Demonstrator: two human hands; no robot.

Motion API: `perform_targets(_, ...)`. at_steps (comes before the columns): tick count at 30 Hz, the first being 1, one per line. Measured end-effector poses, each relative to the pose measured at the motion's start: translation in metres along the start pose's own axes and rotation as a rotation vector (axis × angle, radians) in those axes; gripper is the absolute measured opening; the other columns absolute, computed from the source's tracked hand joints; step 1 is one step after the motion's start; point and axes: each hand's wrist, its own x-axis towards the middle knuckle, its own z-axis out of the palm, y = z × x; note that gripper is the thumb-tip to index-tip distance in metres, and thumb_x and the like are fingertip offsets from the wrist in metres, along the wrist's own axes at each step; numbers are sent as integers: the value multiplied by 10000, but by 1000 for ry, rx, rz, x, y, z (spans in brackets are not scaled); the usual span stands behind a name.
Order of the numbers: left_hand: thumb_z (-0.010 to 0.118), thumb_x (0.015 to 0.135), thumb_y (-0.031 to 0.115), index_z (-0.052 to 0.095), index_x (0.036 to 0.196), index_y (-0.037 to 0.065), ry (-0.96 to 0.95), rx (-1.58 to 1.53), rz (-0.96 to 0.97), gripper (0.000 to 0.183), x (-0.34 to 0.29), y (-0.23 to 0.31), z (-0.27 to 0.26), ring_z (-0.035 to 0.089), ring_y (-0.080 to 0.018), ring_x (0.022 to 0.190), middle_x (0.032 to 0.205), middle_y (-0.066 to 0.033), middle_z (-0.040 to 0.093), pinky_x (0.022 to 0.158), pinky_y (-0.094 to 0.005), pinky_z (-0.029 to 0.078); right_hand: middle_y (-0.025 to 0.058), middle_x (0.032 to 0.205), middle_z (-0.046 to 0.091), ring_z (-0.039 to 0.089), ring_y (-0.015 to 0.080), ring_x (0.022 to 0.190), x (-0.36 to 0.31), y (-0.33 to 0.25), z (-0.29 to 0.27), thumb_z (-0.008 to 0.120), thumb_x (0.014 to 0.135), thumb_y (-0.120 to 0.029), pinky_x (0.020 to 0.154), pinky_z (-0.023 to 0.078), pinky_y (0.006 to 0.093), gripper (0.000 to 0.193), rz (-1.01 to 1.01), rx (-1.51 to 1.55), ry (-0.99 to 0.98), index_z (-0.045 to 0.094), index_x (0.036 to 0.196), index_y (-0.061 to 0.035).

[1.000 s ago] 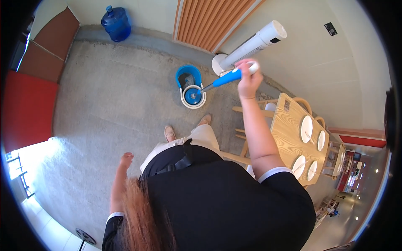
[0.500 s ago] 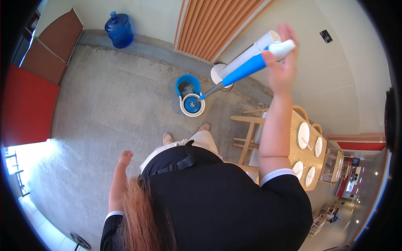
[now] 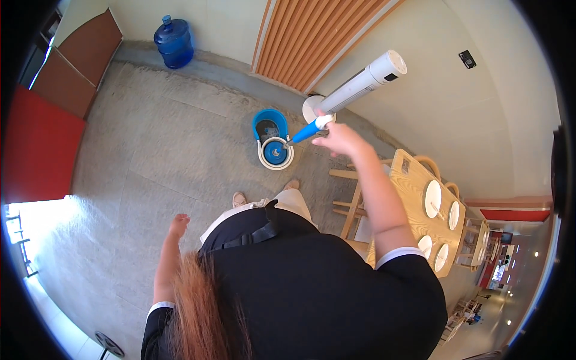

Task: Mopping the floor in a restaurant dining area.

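Note:
My right hand (image 3: 341,139) is at the top of a spin mop (image 3: 306,132), its palm over the white end cap and its fingers and thumb on either side. The blue and grey handle slants down to the blue disc head, which sits in the white-rimmed round basket of a blue mop bucket (image 3: 270,114). Beside the basket, the bucket's deeper part holds dark water with some foam. My left hand (image 3: 179,225) hangs out at my left side, fingers loosely bent and apart, with nothing in it.
A white tower fan (image 3: 366,81) stands just behind the mop by the wall. At right are a wooden table (image 3: 408,174) with white plates and wooden chairs (image 3: 354,198). A blue water jug (image 3: 174,43) stands at the far wall; a red panel (image 3: 42,147) is at left.
My right hand has come down toward the bucket with the top of the mop handle, which now shows much shorter. Its fingers have bent around the end. The left hand has hardly moved.

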Motion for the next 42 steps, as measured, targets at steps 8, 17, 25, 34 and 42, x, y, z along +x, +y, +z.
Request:
perform_targets(8, 595, 713, 223, 531, 1004, 31, 20, 87, -49, 355, -3, -6, -9, 523, -156, 625, 829, -82, 587, 574, -293, 438, 62, 650, 537, 508, 119, 556, -108, -36, -80, 560, 723, -105, 543, 441, 273, 755, -375, 368, 594, 124, 1334, -187)
perform_targets(17, 596, 719, 230, 528, 1013, 35, 8, 109, -140, 360, -13, -11, -4, 534, -164, 648, 845, -86, 588, 590, -292, 451, 120, 664, 543, 520, 189, 532, -5, 18, 25, 479, 666, -38, 583, 436, 307, 808, -173, 227, 309, 86, 1329, -279)
perform_targets(25, 579, 724, 218, 513, 1029, 32, 10, 62, 31, 363, -1, 10, -6, 536, -162, 659, 860, -87, 588, 595, -292, 444, 171, 747, 586, 585, 280, 677, -30, -26, -22, 497, 704, -91, 655, 445, 348, 803, -174, 2, 397, 22, 1329, -259)
perform_targets(34, 582, 728, 217, 528, 1005, 61, -22, 115, -84, 322, -15, -26, -8, 537, -155, 616, 842, -64, 583, 520, -287, 431, 43, 518, 453, 490, 152, 482, -74, -45, -48, 480, 690, -48, 507, 408, 278, 723, -306, 99, 537, 187, 1316, -262)
perform_targets(42, 566, 732, 198, 526, 1018, 126, -41, 84, -58, 297, -2, -29, 1, 533, -151, 609, 840, -23, 574, 451, -283, 400, 127, 619, 536, 551, 263, 576, 4, 18, 57, 506, 661, -97, 564, 432, 345, 788, -235, 148, 408, 122, 1317, -302)
